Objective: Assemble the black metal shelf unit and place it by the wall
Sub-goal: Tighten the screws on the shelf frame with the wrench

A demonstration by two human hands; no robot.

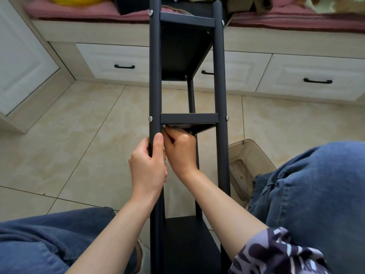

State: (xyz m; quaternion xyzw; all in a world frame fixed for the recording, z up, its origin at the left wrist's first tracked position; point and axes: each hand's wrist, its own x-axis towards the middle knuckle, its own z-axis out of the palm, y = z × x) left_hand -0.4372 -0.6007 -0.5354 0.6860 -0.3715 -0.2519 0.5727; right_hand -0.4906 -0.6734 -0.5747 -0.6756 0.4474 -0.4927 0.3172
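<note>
The black metal shelf unit (219,76) lies tilted between my knees, its far end resting on the window bench. Two round posts run up the view, joined by flat black shelves with silver screws at the joints. My left hand (148,165) grips the left post (154,66) just below the middle shelf (189,118). My right hand (180,149) reaches between the posts under that shelf, its fingers curled at the shelf's left corner. Whatever they pinch there is hidden.
A translucent brown plastic bin (248,161) lies on the tiled floor by my right knee. White drawers with black handles (124,66) run under a pink-cushioned bench (88,10) ahead. A white cabinet door (21,62) stands at the left.
</note>
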